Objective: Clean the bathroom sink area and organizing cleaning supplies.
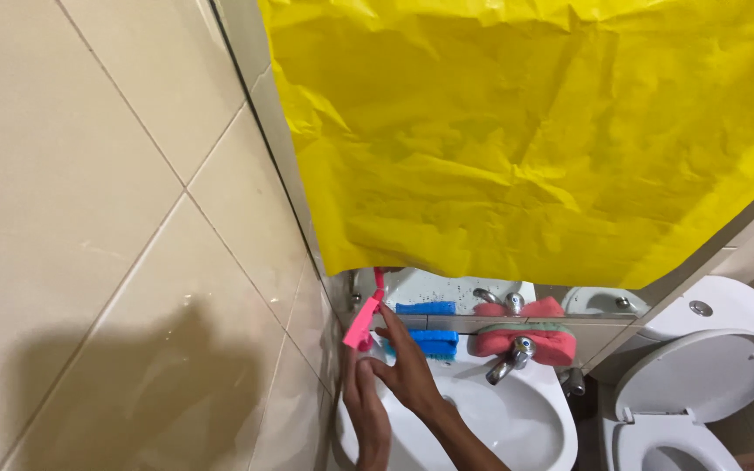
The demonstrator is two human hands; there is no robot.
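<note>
A large crumpled yellow sheet [534, 131] covers most of a wall mirror [447, 292]; only a low strip of glass shows. At the mirror's lower left corner a pink strip [361, 324] hangs down from the sheet's edge. My left hand [366, 410] reaches up from below, its fingertips pinching the strip's lower end. My right hand [410, 366] is beside it with fingers spread, the index tip touching the strip's upper part. Both hands are over the white sink [517, 427].
A blue scrub brush [435, 344], a pink sponge [525, 342] and a metal tap [508, 359] sit at the sink's back. A white toilet [700, 384] with its lid up stands at the right. Beige tiled wall [115, 218] fills the left.
</note>
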